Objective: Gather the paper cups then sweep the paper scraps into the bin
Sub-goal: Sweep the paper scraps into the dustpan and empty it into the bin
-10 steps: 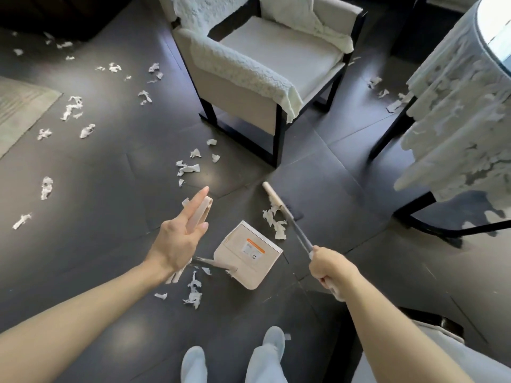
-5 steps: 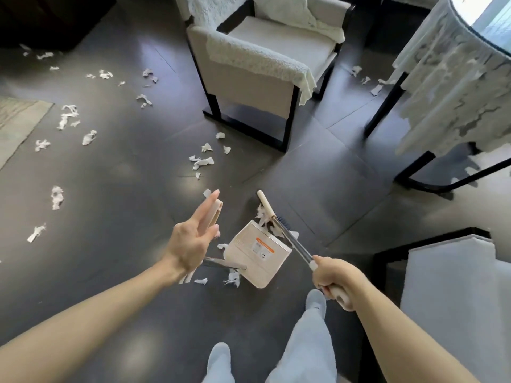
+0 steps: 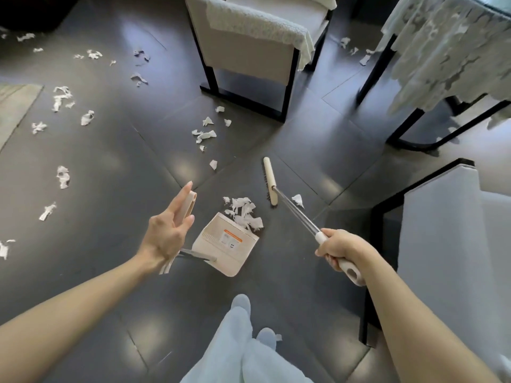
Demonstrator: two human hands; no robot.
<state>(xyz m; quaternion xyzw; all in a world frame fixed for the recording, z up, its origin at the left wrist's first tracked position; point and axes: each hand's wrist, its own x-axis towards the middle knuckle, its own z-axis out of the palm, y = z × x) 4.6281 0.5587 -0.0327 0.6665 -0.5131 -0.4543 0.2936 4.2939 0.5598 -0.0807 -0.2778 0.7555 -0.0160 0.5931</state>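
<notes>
Sweeping stage is in hand. No paper cups and no separate bin appear in view.

The left hand (image 3: pixel 166 233) holds the dustpan (image 3: pixel 226 244) by its long handle. The forefinger lies straight along the grip, the other fingers are loosely spread, and the thumb presses the grip against them. The pan sits on the dark floor (image 3: pixel 110 161) just ahead of the feet. The right hand (image 3: pixel 340 250) is closed in a full fist round the pale end of the broom (image 3: pixel 293 214), fingers pressed together. The broom head (image 3: pixel 269 181) is just beyond the pan and to its right; whether it touches the floor cannot be told.

Paper scraps: one heap (image 3: pixel 243 214) lies at the pan's lip, partly over it. A cluster (image 3: pixel 204 135) lies between the pan and the armchair (image 3: pixel 249 48). More are strewn to the left near the rug (image 3: pixel 16 106).

Handling, as judged: the scraps are thin, torn and very light, and should slide readily on the glossy tile (the broom's own draught may scatter them). Short, low strokes toward the pan suit them best. The broom looks light and stiff; the grip at the shaft's end gives reach but less control. The pan's lip wants holding flat on the floor, or scraps may slip beneath it.
</notes>
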